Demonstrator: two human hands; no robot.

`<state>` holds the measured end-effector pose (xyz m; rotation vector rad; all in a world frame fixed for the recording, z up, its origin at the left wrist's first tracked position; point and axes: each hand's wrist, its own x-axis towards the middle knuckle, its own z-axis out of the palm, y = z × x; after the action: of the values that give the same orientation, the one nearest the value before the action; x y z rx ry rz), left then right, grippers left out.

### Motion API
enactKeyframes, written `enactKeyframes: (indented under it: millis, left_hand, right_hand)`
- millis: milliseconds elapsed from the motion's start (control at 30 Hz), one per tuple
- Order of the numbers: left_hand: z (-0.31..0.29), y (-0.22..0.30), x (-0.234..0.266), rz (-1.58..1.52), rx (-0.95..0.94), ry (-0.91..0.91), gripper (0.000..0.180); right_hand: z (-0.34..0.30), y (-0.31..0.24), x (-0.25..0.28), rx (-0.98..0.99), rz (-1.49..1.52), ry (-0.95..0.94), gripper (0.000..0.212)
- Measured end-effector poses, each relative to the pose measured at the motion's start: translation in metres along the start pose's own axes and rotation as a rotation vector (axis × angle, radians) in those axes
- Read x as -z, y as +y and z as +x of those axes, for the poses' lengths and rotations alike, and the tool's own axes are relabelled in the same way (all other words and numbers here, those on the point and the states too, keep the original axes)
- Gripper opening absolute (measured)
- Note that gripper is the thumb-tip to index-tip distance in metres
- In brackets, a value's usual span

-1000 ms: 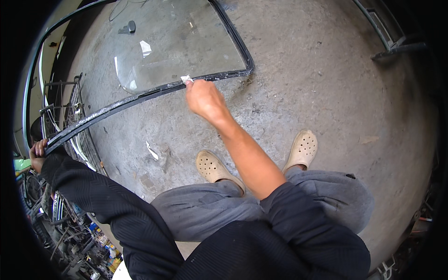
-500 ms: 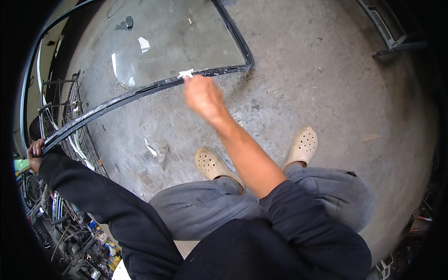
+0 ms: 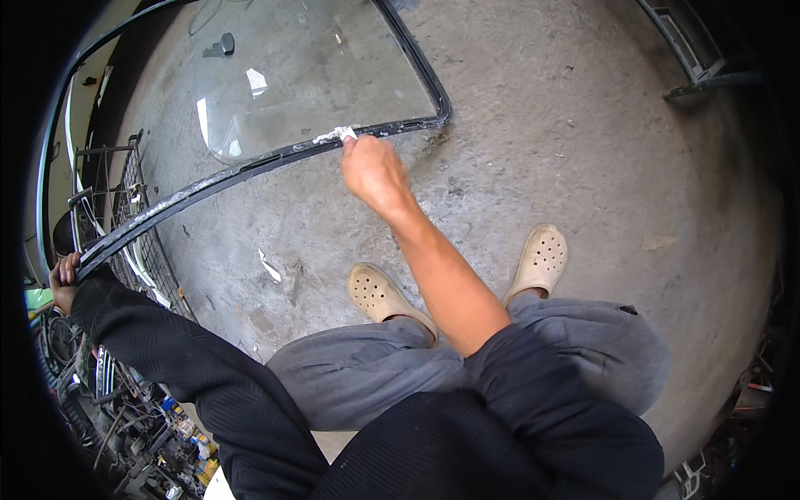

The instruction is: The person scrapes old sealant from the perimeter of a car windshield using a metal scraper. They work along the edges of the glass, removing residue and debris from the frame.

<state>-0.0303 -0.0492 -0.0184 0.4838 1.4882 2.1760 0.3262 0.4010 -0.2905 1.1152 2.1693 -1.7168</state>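
A large pane of vehicle glass with a black rubber edge stands tilted over the concrete floor. My right hand presses a small white scrap against the black edge near the pane's lower right corner. My left hand, arm stretched out in a black sleeve, grips the far left end of the same edge. My feet in beige perforated clogs stand below the pane.
A wire rack and metal clutter sit at the left, with tools and parts at the lower left. A white scrap lies on the floor. A metal frame lies at the upper right.
My right hand has slid a little along the black edge with the white scrap. The left hand keeps its grip.
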Motion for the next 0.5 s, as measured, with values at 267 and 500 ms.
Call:
enactKeyframes:
  millis: [267,500]
  left_hand:
    - [-0.001,-0.008,-0.013,0.055,-0.162,0.173,0.023]
    - [-0.003,-0.028,-0.046,0.026,-0.219,0.296,0.027]
  right_hand:
    - [0.000,0.002,-0.005,0.069,0.022,0.055,0.044]
    - [-0.009,-0.006,-0.019,0.102,0.040,0.043,0.043]
